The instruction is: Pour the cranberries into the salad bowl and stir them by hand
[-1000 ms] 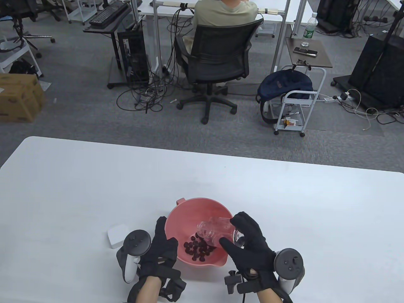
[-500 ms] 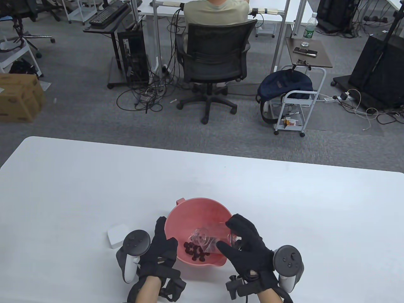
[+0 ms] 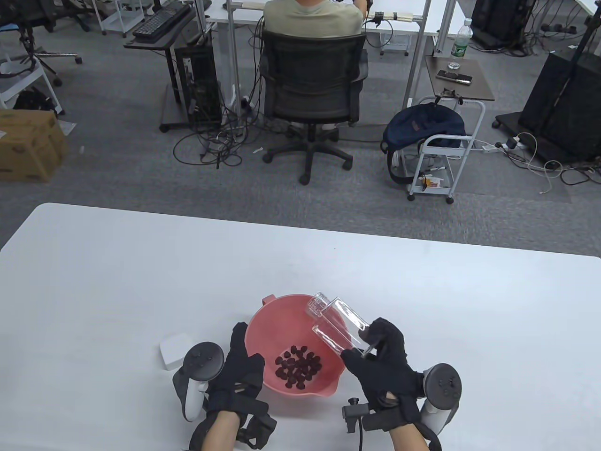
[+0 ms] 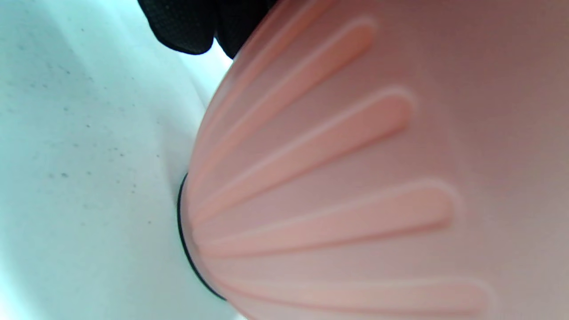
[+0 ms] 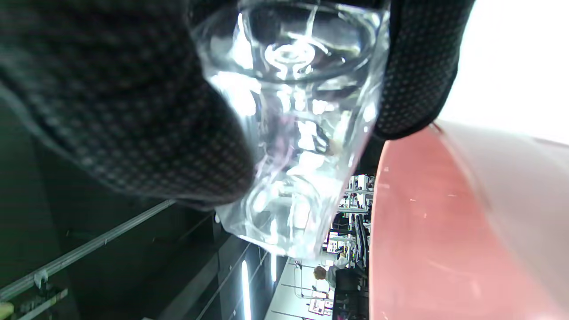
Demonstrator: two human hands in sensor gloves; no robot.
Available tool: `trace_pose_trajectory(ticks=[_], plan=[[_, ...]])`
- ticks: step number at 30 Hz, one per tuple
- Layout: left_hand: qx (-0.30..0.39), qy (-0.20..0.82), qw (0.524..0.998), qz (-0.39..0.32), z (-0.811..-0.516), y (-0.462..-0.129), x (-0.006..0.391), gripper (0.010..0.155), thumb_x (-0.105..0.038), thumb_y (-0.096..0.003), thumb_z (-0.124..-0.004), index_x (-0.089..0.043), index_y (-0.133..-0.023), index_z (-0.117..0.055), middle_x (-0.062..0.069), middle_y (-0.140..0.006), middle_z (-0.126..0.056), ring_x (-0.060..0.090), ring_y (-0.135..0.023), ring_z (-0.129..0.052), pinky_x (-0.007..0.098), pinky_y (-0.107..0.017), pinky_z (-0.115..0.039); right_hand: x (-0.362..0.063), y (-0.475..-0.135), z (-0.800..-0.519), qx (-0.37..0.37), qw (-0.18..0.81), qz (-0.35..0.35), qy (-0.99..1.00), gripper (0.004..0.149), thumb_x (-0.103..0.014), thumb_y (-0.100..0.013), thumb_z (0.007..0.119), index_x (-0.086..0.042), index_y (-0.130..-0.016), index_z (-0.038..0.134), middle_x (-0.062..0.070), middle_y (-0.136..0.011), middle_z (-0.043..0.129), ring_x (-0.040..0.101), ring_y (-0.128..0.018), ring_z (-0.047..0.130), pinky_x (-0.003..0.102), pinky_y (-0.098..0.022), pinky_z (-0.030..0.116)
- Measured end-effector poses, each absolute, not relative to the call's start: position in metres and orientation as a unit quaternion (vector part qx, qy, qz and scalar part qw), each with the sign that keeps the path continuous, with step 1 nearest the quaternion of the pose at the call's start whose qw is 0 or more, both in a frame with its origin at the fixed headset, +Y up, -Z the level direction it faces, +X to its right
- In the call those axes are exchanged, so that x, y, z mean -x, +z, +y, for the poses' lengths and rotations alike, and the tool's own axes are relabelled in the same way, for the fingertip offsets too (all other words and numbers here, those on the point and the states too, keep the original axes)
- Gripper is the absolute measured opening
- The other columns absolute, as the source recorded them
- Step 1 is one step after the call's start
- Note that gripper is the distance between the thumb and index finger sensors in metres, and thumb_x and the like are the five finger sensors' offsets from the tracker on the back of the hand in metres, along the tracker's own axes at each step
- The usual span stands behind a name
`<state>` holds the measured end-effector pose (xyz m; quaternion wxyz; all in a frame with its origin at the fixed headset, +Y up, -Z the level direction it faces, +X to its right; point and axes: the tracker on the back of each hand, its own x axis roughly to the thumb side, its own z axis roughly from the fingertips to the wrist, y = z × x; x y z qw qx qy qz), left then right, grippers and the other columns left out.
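The pink salad bowl [image 3: 267, 324] stands near the table's front edge with a heap of dark cranberries [image 3: 298, 367] in its bottom. My left hand [image 3: 246, 350] cups the bowl's left outer wall; in the left wrist view its fingertips [image 4: 186, 22] lie against the ribbed bowl wall [image 4: 355, 178]. My right hand [image 3: 371, 345] grips the base end of a clear, empty-looking glass bottle [image 3: 335, 322]. The bottle slants over the bowl's right rim, mouth up and away from me. In the right wrist view the bottle [image 5: 289, 133] sits between my gloved fingers [image 5: 111, 111], beside the bowl [image 5: 422, 244].
A small white box [image 3: 173, 351] lies on the white table [image 3: 141, 282], just left of my left hand. Beyond the table's far edge are carpet, a person seated in an office chair [image 3: 312, 80], and a white cart [image 3: 443, 150].
The bottle, tipped mouth-down into the bowl before, has swung up and to the right, mouth now raised. The cranberries lie uncovered in the bowl. My left hand has not moved.
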<state>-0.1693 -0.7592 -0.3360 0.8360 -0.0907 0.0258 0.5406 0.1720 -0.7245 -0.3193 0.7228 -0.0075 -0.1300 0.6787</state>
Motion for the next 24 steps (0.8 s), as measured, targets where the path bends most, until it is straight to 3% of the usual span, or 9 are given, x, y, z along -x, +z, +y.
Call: trace_pose_trajectory(ticks=[5,9,12,14,17,20,24], plan=[[0.09,0.54,0.837,0.026,-0.76,-0.336,0.169,0.078,-0.029,-0.0565,-0.066,-0.024,-0.114,-0.014,0.011,-0.123,-0.039,0.039,-0.11,-0.059,0.055,-0.078,-0.059,-0.181,-0.322,-0.732,0.041,0.727,-0.117,0.675,0.104,-0.026,-0.03,0.113,-0.029,-0.103,0.04,0.002,-0.1,0.048,0.03,-0.095,0.059,0.05,-0.063,0.086],[0.091,0.54,0.836,0.026,-0.76,-0.337,0.169,0.078,-0.029,-0.0564,-0.066,-0.024,-0.114,-0.014,0.011,-0.123,-0.039,0.039,-0.11,-0.059,0.055,-0.078,-0.059,-0.182,-0.325,-0.741,0.069,0.764,-0.092,0.635,0.09,-0.034,-0.03,0.112,-0.025,-0.101,0.057,0.007,-0.102,0.052,0.032,-0.096,0.067,0.049,-0.064,0.084],[0.091,0.541,0.836,0.026,-0.76,-0.337,0.169,0.078,-0.03,-0.0564,-0.066,-0.024,-0.114,-0.014,0.011,-0.123,-0.039,0.039,-0.11,-0.059,0.055,-0.078,-0.059,-0.181,-0.326,-0.746,0.077,0.767,-0.082,0.631,0.088,-0.039,-0.03,0.111,-0.022,-0.1,0.06,0.011,-0.103,0.062,0.034,-0.093,0.079,0.051,-0.064,0.081],[0.091,0.541,0.836,0.027,-0.76,-0.336,0.169,0.078,-0.03,-0.0565,-0.066,-0.024,-0.114,-0.014,0.011,-0.123,-0.039,0.039,-0.11,-0.059,0.055,-0.078,-0.059,-0.182,-0.325,-0.747,0.09,0.757,-0.088,0.642,0.087,-0.042,-0.029,0.111,-0.025,-0.099,0.062,0.008,-0.103,0.07,0.036,-0.095,0.078,0.06,-0.06,0.081],[0.091,0.542,0.835,0.027,-0.76,-0.336,0.17,0.078,-0.03,-0.0566,-0.066,-0.024,-0.114,-0.014,0.011,-0.123,-0.039,0.039,-0.11,-0.059,0.055,-0.078,-0.059,-0.183,-0.324,-0.747,0.091,0.741,-0.095,0.658,0.086,-0.047,-0.029,0.109,-0.028,-0.099,0.063,0.002,-0.102,0.077,0.031,-0.094,0.071,0.05,-0.064,0.076],[0.091,0.541,0.835,0.027,-0.76,-0.335,0.17,0.078,-0.03,-0.0566,-0.066,-0.024,-0.114,-0.013,0.011,-0.123,-0.039,0.039,-0.11,-0.059,0.055,-0.078,-0.059,-0.185,-0.323,-0.747,0.094,0.751,-0.097,0.647,0.089,-0.045,-0.032,0.108,-0.029,-0.101,0.054,0.003,-0.105,0.07,0.032,-0.093,0.069,0.04,-0.062,0.081],[0.091,0.543,0.835,0.028,-0.76,-0.335,0.17,0.078,-0.03,-0.0567,-0.066,-0.024,-0.114,-0.013,0.011,-0.123,-0.039,0.038,-0.11,-0.059,0.055,-0.078,-0.059,-0.186,-0.324,-0.745,0.084,0.748,-0.092,0.652,0.103,-0.035,-0.034,0.107,-0.025,-0.104,0.031,0.009,-0.106,0.053,0.037,-0.095,0.073,0.041,-0.061,0.088]])
